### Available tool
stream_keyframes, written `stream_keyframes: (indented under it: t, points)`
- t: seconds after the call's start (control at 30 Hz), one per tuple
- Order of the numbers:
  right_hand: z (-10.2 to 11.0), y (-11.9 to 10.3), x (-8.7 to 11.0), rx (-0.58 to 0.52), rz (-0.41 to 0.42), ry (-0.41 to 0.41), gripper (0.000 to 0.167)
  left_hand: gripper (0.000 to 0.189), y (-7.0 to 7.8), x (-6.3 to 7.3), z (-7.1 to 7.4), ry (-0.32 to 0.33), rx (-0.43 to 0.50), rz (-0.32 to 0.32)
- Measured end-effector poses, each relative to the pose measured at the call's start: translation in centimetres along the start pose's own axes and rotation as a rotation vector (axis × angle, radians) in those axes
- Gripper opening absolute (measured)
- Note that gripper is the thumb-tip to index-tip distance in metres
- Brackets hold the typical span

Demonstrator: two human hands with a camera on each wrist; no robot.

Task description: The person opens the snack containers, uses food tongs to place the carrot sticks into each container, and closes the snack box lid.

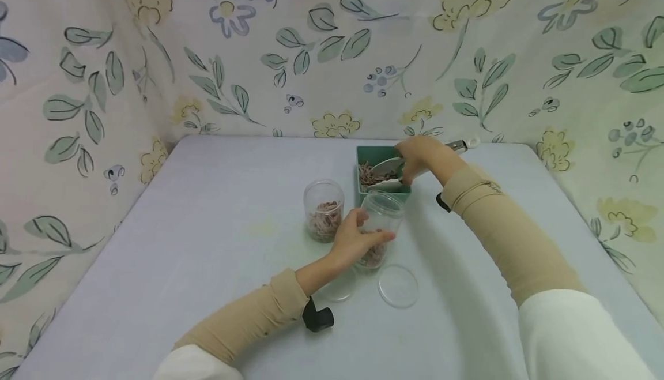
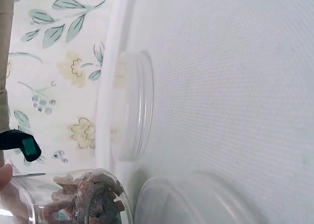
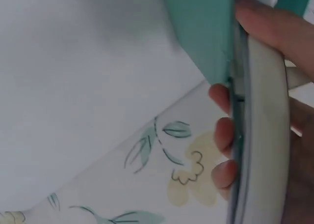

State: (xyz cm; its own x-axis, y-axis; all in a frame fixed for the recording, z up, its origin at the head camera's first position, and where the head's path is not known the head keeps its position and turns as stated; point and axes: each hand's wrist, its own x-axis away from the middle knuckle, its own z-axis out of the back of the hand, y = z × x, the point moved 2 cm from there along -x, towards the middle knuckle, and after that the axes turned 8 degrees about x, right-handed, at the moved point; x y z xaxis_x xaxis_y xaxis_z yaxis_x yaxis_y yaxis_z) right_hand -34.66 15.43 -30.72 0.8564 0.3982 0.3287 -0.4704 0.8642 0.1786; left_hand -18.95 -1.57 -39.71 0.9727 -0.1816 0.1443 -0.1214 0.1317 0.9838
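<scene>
My left hand (image 1: 353, 244) grips a clear, lidless plastic jar (image 1: 385, 218), thumb and fingers on opposite sides of it. Brownish strip-like pieces (image 2: 91, 199) fill the jar's lower part; their exact kind is unclear. My right hand (image 1: 421, 158) holds a pair of tongs (image 3: 267, 130) with pale grips, fingers curled round the handles. The tongs' two broad ends dip into a green rectangular container (image 1: 374, 153), spread apart over more brownish pieces (image 1: 366, 176). A second open jar (image 1: 317, 195), partly filled with similar pieces, stands left of the gripped one.
Two clear round lids lie on the white table (image 1: 233, 224) in front of the jars: one lid (image 1: 398, 286) at right, another lid (image 1: 338, 289) by my left wrist. A floral cloth (image 1: 332, 51) hangs behind the table and along its sides.
</scene>
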Motion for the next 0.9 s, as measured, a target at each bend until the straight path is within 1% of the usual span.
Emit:
stream_keyframes:
  t: [0.17, 0.27, 0.5, 0.6, 0.7, 0.8, 0.9]
  points:
    - [-1.1, 0.0, 0.3, 0.033, 0.043, 0.107, 0.050, 0.081, 0.2, 0.0, 0.1, -0.015, -0.001, -0.008]
    - [-1.5, -0.2, 0.3, 0.062, 0.044, 0.144, 0.043, 0.082, 0.2, 0.0, 0.1, -0.014, 0.003, -0.008]
    - [-1.7, -0.8, 0.4, 0.098, 0.071, 0.234, 0.020, 0.081, 0.2, 0.0, -0.1, 0.014, -0.019, -0.007]
    - [-1.7, -0.4, 0.9, 0.077, 0.064, 0.228, 0.020, 0.082, 0.2, -0.1, -0.3, 0.015, -0.025, -0.001]
    - [-1.5, 0.3, 1.4, 0.016, 0.059, 0.212, 0.024, 0.082, 0.2, -0.2, -0.4, 0.014, -0.022, 0.009]
    - [-1.0, 1.1, 2.1, -0.048, 0.058, 0.232, 0.026, 0.081, 0.3, -0.3, -0.4, 0.021, -0.012, 0.020]
    - [-0.1, 1.8, 2.9, -0.073, 0.055, 0.273, 0.029, 0.078, 0.3, -0.4, -0.5, 0.036, 0.000, 0.026]
